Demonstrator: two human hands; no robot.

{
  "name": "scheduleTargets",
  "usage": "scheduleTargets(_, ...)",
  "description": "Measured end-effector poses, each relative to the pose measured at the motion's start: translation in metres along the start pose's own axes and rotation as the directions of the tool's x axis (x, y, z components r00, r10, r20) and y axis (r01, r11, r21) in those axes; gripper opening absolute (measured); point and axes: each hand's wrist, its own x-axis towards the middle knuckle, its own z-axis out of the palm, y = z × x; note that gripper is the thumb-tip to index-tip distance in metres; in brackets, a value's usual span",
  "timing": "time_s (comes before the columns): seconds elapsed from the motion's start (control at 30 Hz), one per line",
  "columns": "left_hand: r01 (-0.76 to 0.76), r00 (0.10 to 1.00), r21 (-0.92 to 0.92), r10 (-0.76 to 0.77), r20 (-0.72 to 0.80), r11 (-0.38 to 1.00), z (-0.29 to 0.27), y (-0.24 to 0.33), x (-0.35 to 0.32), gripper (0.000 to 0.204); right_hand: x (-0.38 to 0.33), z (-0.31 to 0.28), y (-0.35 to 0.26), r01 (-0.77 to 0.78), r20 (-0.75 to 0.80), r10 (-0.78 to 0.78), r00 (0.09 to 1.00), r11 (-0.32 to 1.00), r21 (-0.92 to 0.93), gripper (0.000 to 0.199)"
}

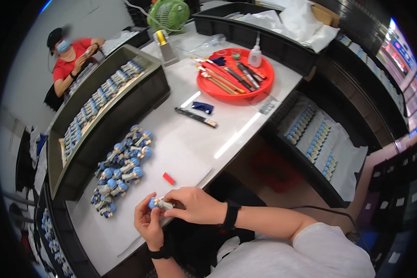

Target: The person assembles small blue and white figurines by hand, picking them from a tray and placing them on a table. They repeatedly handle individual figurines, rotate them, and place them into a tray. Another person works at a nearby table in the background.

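Between my two hands, over the near edge of the white table, is a small figurine with a blue head and a pale body. My left hand pinches it at the blue head end. The fingers of my right hand close on its pale lower end. Just beyond my hands, a small red block lies on white paper. To the left of it, a heap of similar blue and white figurines is piled on the table. My fingers cover part of the held figurine.
A dark crate with rows of figurines stands on the left. Farther back are a red tray of pens and brushes, a white dropper bottle, a black pen and a green fan. Another crate sits at right. A co-worker sits beyond.
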Motion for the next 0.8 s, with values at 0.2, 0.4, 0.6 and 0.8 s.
scheduleTargets(0.2,0.039,0.997,-0.022,-0.041,-0.072,0.999,-0.002,-0.002,-0.004,0.03,0.003,-0.037,-0.012,0.079,-0.037,-0.087,0.996,0.981,-0.174,0.027)
scheduleTargets(0.4,0.099,0.993,-0.133,-0.106,-0.047,0.986,-0.002,0.001,-0.003,0.027,0.055,-0.133,-0.007,0.204,0.156,-0.133,0.979,0.67,-0.714,0.026)
scheduleTargets(0.6,0.08,0.997,-0.313,-0.078,0.017,0.946,-0.005,0.005,-0.003,0.048,0.129,-0.15,0.007,0.102,0.191,0.085,0.978,0.605,-0.79,0.033)
scheduleTargets(0.8,0.095,0.994,-0.228,-0.078,0.081,0.969,-0.002,0.008,0.002,0.063,0.13,-0.144,0.032,0.141,0.224,0.125,0.967,0.467,-0.873,0.036)
